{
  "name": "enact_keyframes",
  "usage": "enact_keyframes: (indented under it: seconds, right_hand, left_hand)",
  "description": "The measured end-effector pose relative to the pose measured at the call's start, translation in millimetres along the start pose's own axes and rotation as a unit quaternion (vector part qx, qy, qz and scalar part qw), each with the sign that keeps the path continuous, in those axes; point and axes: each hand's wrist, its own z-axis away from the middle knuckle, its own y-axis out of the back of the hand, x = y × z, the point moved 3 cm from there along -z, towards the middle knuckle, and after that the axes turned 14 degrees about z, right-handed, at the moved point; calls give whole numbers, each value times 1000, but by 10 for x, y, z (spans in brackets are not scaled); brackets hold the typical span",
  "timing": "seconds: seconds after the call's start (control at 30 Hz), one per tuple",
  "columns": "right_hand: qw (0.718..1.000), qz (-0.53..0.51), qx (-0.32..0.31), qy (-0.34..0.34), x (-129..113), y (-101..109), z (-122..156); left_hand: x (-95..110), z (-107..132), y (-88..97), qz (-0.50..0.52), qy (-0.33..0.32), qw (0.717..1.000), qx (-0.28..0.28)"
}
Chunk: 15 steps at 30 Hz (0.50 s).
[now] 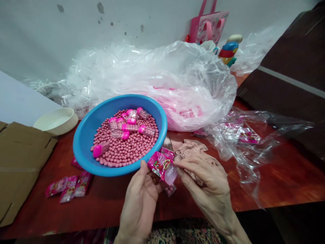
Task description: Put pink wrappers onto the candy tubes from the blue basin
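While the left hand (138, 203) and the right hand (207, 179) meet over a pink foil sachet (159, 166), the work looks only partway through. Three similar sachets (68, 188) lie side by side on the tabletop (279, 189), whereas a blue plastic basin (83, 152) holds a deep layer of pink beads (127, 145) with several pink-capped clear tubes (129, 127) resting on top. A great heap of loose clear tubes (83, 74) spreads behind the basin, beside a large clear plastic bag (193, 84) with pink contents showing through. The sachet is held up between the hands, just past the basin's near rim and above the tabletop, with a translucent end toward the right. The left hand rises from below, palm turned inward, its curled fingers and thumb gripping the sachet's lower part. The right hand reaches across from the other side, its fingers long and nearly straight, pinching the sachet's right edge, with a crumpled beige cloth (191, 149) just beyond them. A second sachet (169, 189) appears just below, partly hidden by the hands. Farther left are a cream bowl (57, 121) and a sheet of brown cardboard (20, 166).
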Motion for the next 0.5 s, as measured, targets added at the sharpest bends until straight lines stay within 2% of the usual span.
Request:
enact_keyframes:
  seconds: [0.07, 0.23, 0.37, 0.5]
  right_hand:
    - [1000, -13, -14, -10, 22, 35, 10]
    - [996, -71, -42, -33, 67, 114, 82]
    - [999, -27, -24, -17, 48, 127, 142]
    - [999, -41, -28, -9, 22, 59, 230]
  left_hand:
    - [32, 0, 20, -22, -5, 1000, 16]
    - [105, 36, 87, -128, 13, 992, -7]
    - [104, 69, 108, -190, 56, 980, 3]
    - [71, 93, 103, -268, 21, 963, 3]
